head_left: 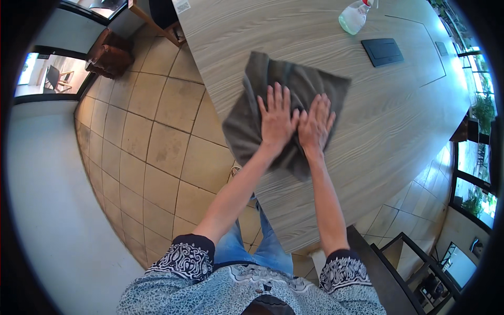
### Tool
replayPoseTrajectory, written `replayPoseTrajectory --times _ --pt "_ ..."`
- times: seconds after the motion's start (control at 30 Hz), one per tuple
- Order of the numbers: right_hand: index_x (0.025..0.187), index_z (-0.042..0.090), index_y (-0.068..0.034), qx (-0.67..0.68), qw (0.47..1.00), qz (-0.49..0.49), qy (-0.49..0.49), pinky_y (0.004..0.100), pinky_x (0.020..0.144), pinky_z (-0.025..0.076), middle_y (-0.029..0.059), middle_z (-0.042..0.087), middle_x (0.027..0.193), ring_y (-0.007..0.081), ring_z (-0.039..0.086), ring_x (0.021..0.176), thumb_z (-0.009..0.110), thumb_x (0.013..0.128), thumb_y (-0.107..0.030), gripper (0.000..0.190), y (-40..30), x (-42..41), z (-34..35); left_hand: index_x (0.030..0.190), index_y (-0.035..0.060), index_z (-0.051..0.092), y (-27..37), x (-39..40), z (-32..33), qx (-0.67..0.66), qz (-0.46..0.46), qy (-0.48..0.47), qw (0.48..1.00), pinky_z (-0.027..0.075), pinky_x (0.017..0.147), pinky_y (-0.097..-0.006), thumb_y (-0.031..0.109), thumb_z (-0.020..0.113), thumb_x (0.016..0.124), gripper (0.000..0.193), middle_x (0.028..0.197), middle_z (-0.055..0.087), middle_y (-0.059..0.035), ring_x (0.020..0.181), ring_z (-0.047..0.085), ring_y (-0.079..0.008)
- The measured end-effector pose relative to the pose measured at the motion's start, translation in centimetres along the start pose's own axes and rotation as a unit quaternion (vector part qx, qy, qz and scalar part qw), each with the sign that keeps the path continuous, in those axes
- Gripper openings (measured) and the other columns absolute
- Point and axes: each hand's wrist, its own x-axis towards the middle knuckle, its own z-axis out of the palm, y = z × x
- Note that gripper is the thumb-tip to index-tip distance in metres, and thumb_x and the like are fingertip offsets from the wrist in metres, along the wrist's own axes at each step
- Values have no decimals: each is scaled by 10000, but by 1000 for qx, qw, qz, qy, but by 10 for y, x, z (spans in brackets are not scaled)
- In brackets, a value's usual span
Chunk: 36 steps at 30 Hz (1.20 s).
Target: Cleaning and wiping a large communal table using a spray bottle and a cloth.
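Observation:
A dark grey cloth (252,114) lies spread and wrinkled on a wood-grain tabletop (378,138), its left corner hanging at the table's edge. My left hand (277,122) rests flat on the middle of the cloth, fingers apart and pointing away from me. Beside it on the right, my right hand (315,124) also presses flat on the cloth, the two thumbs close together. Neither hand grips the fabric. Farther up the table stands a clear spray bottle (353,19) with a red-and-white top and pale green liquid inside.
A black rectangular cover (382,52) is set in the tabletop right of the bottle. A white sticker with a printed code (182,6) is at the far left corner. A brown leather armchair (110,55) stands on the tiled floor. A black-framed stand (413,260) is at lower right.

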Motion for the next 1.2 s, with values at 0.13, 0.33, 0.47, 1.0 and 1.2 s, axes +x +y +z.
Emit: replayPoseTrajectory --times 0.13,0.33,0.47,1.0,1.2 --pt "1553 253 -83 -60 994 80 -33 536 1184 145 133 220 1618 316 166 1503 502 957 -332 692 41 -95 -34 1512 31 321 53 -82 -21 -42 54 -101 992 148 1171 -609 430 496 933 724 1603 224 -202 1495 183 -363" --pt "1565 199 -63 -113 980 164 -29 593 1168 106 122 154 1643 309 120 1518 316 1000 -427 682 55 -95 -18 1516 71 330 47 -76 -12 -168 94 -133 972 171 1176 -543 411 541 914 723 1611 231 -153 1498 195 -307" --pt "1546 247 -41 -127 988 85 -22 582 1170 118 137 172 1636 314 133 1514 277 1001 -466 692 27 19 15 1508 115 353 0 19 6 -221 72 -117 966 228 1161 -505 385 583 895 708 1611 249 -109 1478 241 -289" --pt "1525 335 -104 18 991 -129 10 589 1181 134 105 244 1615 297 202 1496 441 964 -392 639 -234 335 114 1493 116 404 -256 284 5 20 -70 116 991 163 1150 -632 432 498 945 640 1592 261 -173 1471 230 -372" --pt "1538 309 -125 -4 995 -96 9 550 1192 145 95 248 1615 289 204 1496 457 971 -344 626 -191 265 81 1496 11 349 -192 224 -3 13 -88 2 996 151 1139 -662 372 502 944 677 1579 227 -259 1477 172 -431"
